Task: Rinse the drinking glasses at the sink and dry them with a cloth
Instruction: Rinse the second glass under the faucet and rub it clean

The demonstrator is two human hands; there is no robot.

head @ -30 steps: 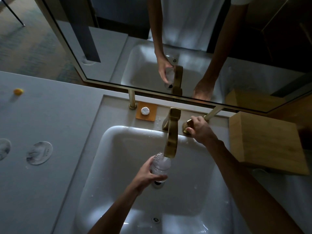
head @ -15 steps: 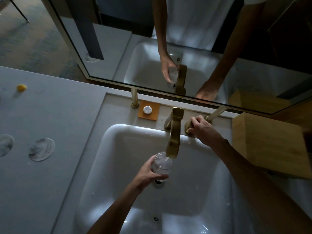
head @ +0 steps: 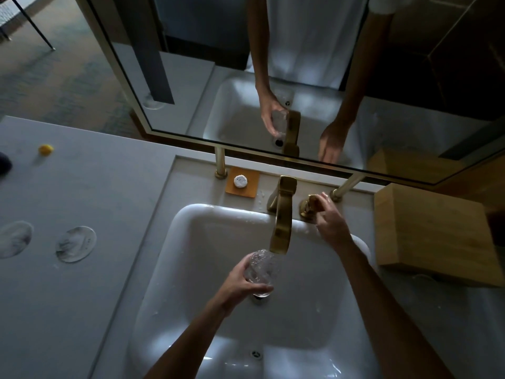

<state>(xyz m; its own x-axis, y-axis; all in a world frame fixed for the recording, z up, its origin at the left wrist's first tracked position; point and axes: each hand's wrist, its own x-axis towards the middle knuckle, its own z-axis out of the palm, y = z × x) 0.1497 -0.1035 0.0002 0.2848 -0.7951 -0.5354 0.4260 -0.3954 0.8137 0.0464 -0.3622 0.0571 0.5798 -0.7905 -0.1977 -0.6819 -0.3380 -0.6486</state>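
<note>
A clear drinking glass (head: pixel 263 270) is held in my left hand (head: pixel 239 284) right under the spout of the brass faucet (head: pixel 281 222), over the drain of the white sink (head: pixel 191 269). Water foams inside the glass. My right hand (head: pixel 330 222) hovers at the brass tap handle (head: pixel 310 205) to the right of the faucet, its fingers loose and apart, with only the fingertips at the handle. The mirror (head: pixel 355 77) repeats both hands and the glass. No cloth is in view.
On the grey counter to the left lie two round glass covers (head: pixel 76 244) and a small yellow object (head: pixel 45 149). An orange mat with a white round cap (head: pixel 241 181) sits behind the sink. A wooden box (head: pixel 434 236) stands at the right.
My right hand has let go its grip on the tap handle and pulled back slightly, fingers spread. The glass stays under the spout in my left hand.
</note>
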